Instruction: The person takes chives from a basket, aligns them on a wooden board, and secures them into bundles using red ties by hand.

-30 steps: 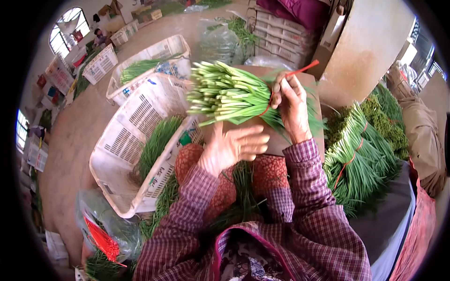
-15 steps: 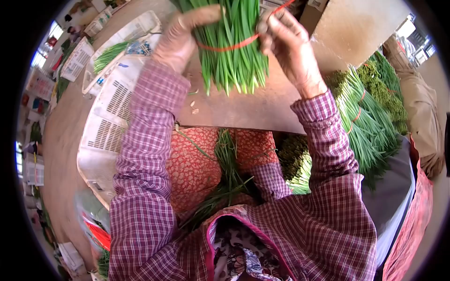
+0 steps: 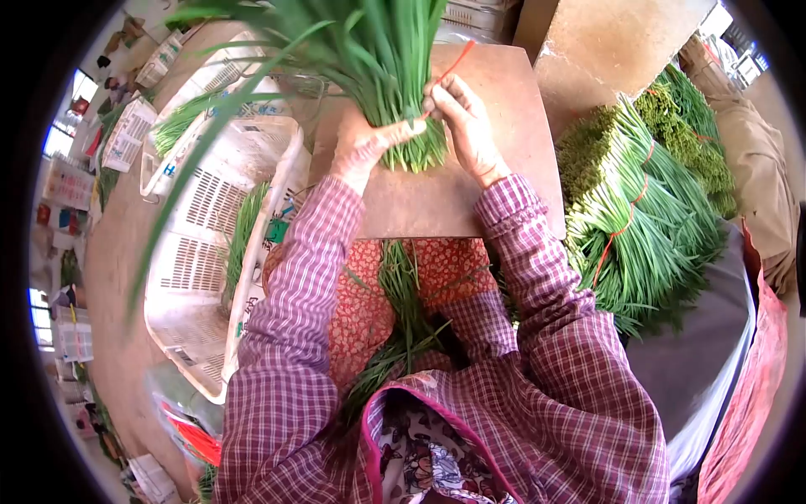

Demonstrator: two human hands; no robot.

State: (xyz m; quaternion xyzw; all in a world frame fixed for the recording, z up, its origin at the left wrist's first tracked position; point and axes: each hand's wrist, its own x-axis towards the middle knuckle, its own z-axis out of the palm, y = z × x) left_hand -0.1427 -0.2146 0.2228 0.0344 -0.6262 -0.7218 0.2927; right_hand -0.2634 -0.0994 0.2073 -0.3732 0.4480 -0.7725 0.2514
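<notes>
Upright over a brown board [image 3: 504, 160], a thick bundle of green garlic chives [image 3: 390, 67] has its cut ends pointing down. My left hand [image 3: 363, 144] is wrapped round its lower part, thumb across the front. A thin red tie [image 3: 458, 60] sticks up past the bundle's right side. Pinched between the thumb and fingers of my right hand [image 3: 463, 126] is this tie, close against the stalks. My left hand hides most of the loop. Long leaves droop out to the left, blurred.
To the left stands a white plastic crate [image 3: 206, 202] with some chives inside. Tied chive bundles [image 3: 646, 227] are piled at the right, beside a tan panel [image 3: 621, 50]. Loose leaves [image 3: 401, 281] lie on the red patterned cloth over my lap.
Both hands have come lower and closer together. My left hand now wraps the bundle near its cut ends, and the bundle leans, with leaves spilling left. More of the crate shows.
</notes>
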